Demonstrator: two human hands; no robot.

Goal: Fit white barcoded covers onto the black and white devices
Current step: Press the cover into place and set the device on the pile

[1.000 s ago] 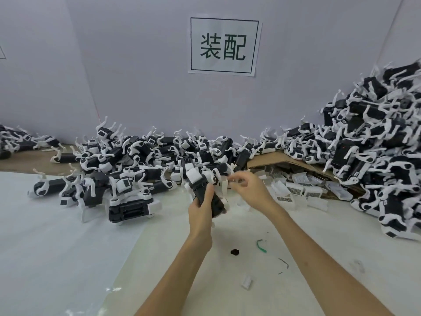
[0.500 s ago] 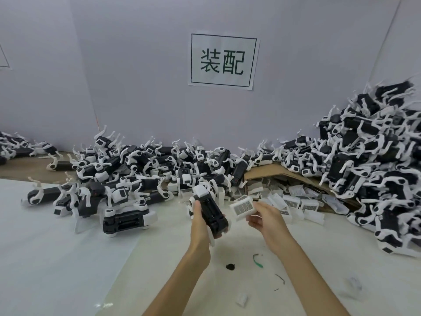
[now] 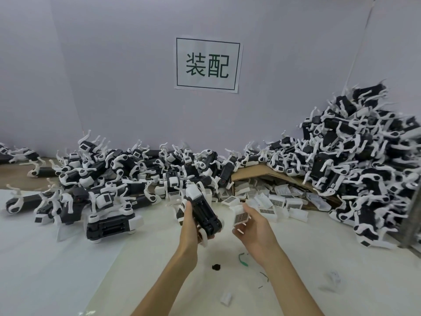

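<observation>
Left grip (image 3: 190, 224): clenched round a device (image 3: 202, 210), thumb along its left side; held above the bench (image 3: 319, 258)
Device: tilted, white end pointing away towards the wall, a ribbed black face turned up; a white leg sticks out below the hand
Right grip (image 3: 255, 226): fingers curled, pinching a cover (image 3: 241, 216) at its lower edge
Cover: white, barcode facing the camera; just right of the device, not touching it; not yet fitted
Spare covers (image 3: 278, 201): loose heap on the bench beyond the right grip, several with barcodes up; spilling out from under a cardboard flap (image 3: 257, 174)
Left pile (image 3: 136, 169): black and white devices tangled along the wall, white legs sticking up
Right pile (image 3: 353, 160): taller heap of the same devices, rising towards the right edge
Lone device (image 3: 111, 224): lies flat at the near edge of the left pile, well left of the hands
Scraps: a black bit (image 3: 216, 267) and a green bit (image 3: 243, 262) on the bench between the forearms; a small white piece (image 3: 226, 299) nearer the camera
Sign (image 3: 207, 65): white sheet with two dark characters on the wall, above the hands
</observation>
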